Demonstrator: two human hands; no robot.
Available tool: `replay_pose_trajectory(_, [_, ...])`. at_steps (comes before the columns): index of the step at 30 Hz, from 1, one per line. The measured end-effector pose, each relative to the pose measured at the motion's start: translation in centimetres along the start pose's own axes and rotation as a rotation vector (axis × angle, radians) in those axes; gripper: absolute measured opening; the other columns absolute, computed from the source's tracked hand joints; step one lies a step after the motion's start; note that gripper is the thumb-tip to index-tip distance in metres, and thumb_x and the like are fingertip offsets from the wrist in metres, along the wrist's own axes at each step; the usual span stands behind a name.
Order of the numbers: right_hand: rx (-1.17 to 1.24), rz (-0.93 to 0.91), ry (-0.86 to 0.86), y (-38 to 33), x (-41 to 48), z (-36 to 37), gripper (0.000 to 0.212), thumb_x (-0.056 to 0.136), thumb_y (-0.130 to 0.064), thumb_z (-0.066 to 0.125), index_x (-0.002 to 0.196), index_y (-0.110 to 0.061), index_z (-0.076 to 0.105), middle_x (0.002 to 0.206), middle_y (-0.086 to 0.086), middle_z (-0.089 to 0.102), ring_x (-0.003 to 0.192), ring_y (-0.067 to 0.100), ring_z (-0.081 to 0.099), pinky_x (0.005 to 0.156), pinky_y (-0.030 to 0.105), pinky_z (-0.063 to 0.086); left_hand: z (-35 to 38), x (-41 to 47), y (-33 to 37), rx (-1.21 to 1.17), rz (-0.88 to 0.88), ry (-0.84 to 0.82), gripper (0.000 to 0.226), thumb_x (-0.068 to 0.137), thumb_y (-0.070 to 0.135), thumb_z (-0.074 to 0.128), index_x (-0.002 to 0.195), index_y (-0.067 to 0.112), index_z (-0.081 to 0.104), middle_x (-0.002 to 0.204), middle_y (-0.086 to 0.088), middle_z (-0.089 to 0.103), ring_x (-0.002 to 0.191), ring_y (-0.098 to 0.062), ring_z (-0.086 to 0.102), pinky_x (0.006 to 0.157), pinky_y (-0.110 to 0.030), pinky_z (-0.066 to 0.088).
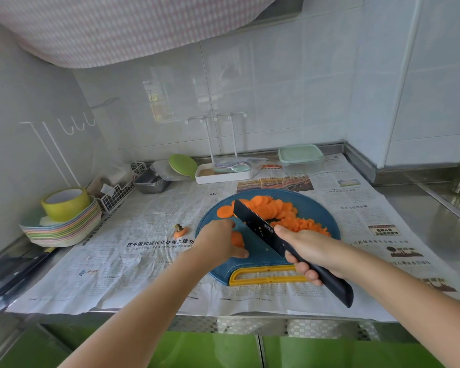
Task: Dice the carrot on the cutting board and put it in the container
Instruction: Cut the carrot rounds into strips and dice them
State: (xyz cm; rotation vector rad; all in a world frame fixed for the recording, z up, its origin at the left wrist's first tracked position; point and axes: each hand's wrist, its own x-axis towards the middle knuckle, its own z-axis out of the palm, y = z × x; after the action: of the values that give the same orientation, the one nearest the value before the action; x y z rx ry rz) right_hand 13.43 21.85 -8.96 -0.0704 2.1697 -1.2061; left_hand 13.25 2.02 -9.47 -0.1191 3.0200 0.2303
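Observation:
A round blue cutting board (pixel 314 208) with a yellow handle lies on newspaper. Round carrot slices (pixel 266 205) cover its far part, and finer chopped carrot (pixel 307 225) is heaped at its right. My right hand (pixel 311 251) grips the dark handle of a black knife (pixel 252 221), whose blade points up and left across the board. My left hand (pixel 218 243) rests with curled fingers on a small stack of carrot slices (pixel 237 239) just left of the blade. A clear container with a pale green lid (pixel 300 158) stands at the back right.
A cut carrot top (pixel 181 230) lies on the newspaper left of the board. Stacked pastel plates with a tape roll (pixel 64 221) sit far left. A wire basket, metal tin, green scoop and white rack tray (pixel 223 173) line the back wall. The counter edge runs near me.

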Motion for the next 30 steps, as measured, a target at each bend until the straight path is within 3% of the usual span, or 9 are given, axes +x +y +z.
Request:
replay_pose_trajectory(3, [-0.020, 0.007, -0.006, 0.1, 0.1, 0.9, 0.061, 0.096, -0.066, 0.033, 0.071, -0.012, 0.047, 0.045, 0.000, 0.044, 0.034, 0.014, 0.037, 0.039, 0.021, 0.035, 0.3, -0.3, -0.5, -0.071, -0.039, -0.013, 0.093, 0.072, 0.050, 0.075, 0.145, 0.014, 0.030, 0.139, -0.005, 0.048, 0.124, -0.025, 0.048, 0.093, -0.031, 0.042])
replay_pose_trajectory(6, [-0.038, 0.003, 0.009, 0.0, 0.3, 1.8, 0.061, 0.097, -0.066, 0.034, 0.072, -0.011, 0.047, 0.044, 0.001, 0.044, 0.032, 0.014, 0.038, 0.038, 0.020, 0.035, 0.6, -0.8, -1.4, -0.175, -0.048, -0.007, 0.103, 0.071, 0.046, 0.078, 0.150, 0.017, 0.019, 0.145, -0.005, 0.042, 0.128, -0.024, 0.046, 0.099, -0.033, 0.041])
replay_pose_trajectory(13, [-0.211, -0.009, 0.071, -1.1, -0.1, 3.5, 0.066, 0.100, -0.062, 0.025, 0.073, -0.006, 0.046, 0.043, 0.005, 0.045, 0.030, 0.016, 0.039, 0.040, 0.022, 0.039, 1.5, -1.4, -2.1, -0.292, -0.010, 0.098, 0.069, 0.079, 0.038, 0.073, 0.140, 0.020, 0.045, 0.130, -0.005, 0.056, 0.116, -0.020, 0.055, 0.092, -0.027, 0.043])
replay_pose_trajectory(17, [-0.301, -0.003, 0.078, -1.6, -0.3, 4.2, 0.068, 0.101, -0.059, 0.019, 0.079, -0.002, 0.048, 0.047, 0.008, 0.046, 0.031, 0.018, 0.040, 0.041, 0.023, 0.040, 2.4, -1.7, -1.5, -0.156, 0.041, 0.184, 0.067, 0.087, 0.043, 0.062, 0.144, 0.018, 0.036, 0.136, -0.005, 0.039, 0.118, -0.021, 0.048, 0.092, -0.025, 0.040])
replay_pose_trajectory(21, [-0.355, -0.004, 0.105, -2.0, -0.5, 4.5, 0.066, 0.101, -0.058, 0.017, 0.074, -0.005, 0.044, 0.053, 0.009, 0.048, 0.027, 0.014, 0.039, 0.041, 0.022, 0.039, 3.9, -2.2, -1.8, -0.110, 0.098, 0.347, 0.078, 0.092, 0.044, 0.053, 0.151, 0.015, 0.012, 0.132, -0.004, 0.046, 0.116, -0.018, 0.049, 0.088, -0.020, 0.036])
replay_pose_trajectory(23, [-0.364, 0.003, 0.111, -2.1, -0.6, 4.7, 0.065, 0.101, -0.059, 0.017, 0.073, -0.006, 0.042, 0.056, 0.009, 0.049, 0.026, 0.013, 0.038, 0.041, 0.022, 0.039, 4.4, -2.4, -1.9, -0.168, 0.113, 0.403, 0.071, 0.092, 0.041, 0.057, 0.149, 0.014, 0.023, 0.122, -0.003, 0.058, 0.108, -0.017, 0.056, 0.082, -0.020, 0.039])
replay_pose_trajectory(26, [-0.352, 0.033, 0.106, -2.1, -0.6, 4.6, 0.065, 0.100, -0.061, 0.018, 0.079, -0.006, 0.044, 0.056, 0.008, 0.049, 0.025, 0.012, 0.038, 0.040, 0.021, 0.038, 4.9, -2.8, -2.1, -0.241, 0.177, 0.504, 0.051, 0.083, 0.032, 0.070, 0.127, 0.011, 0.054, 0.105, -0.007, 0.070, 0.090, -0.023, 0.067, 0.072, -0.028, 0.049])
replay_pose_trajectory(28, [-0.340, 0.037, 0.100, -2.1, -0.7, 4.6, 0.066, 0.100, -0.062, 0.019, 0.085, -0.004, 0.048, 0.054, 0.008, 0.049, 0.026, 0.012, 0.039, 0.040, 0.021, 0.039, 6.0, -2.4, -2.6, -0.230, 0.225, 0.572, 0.048, 0.073, 0.028, 0.080, 0.112, 0.004, 0.065, 0.104, -0.010, 0.071, 0.081, -0.025, 0.071, 0.061, -0.028, 0.054])
replay_pose_trajectory(30, [-0.334, 0.036, 0.100, -2.1, -0.6, 4.6, 0.068, 0.100, -0.062, 0.020, 0.091, -0.002, 0.051, 0.052, 0.007, 0.049, 0.028, 0.012, 0.040, 0.040, 0.022, 0.039, 6.5, -2.4, -2.6, -0.205, 0.248, 0.589, 0.045, 0.077, 0.035, 0.073, 0.107, 0.002, 0.069, 0.105, -0.012, 0.071, 0.078, -0.020, 0.072, 0.058, -0.024, 0.055])
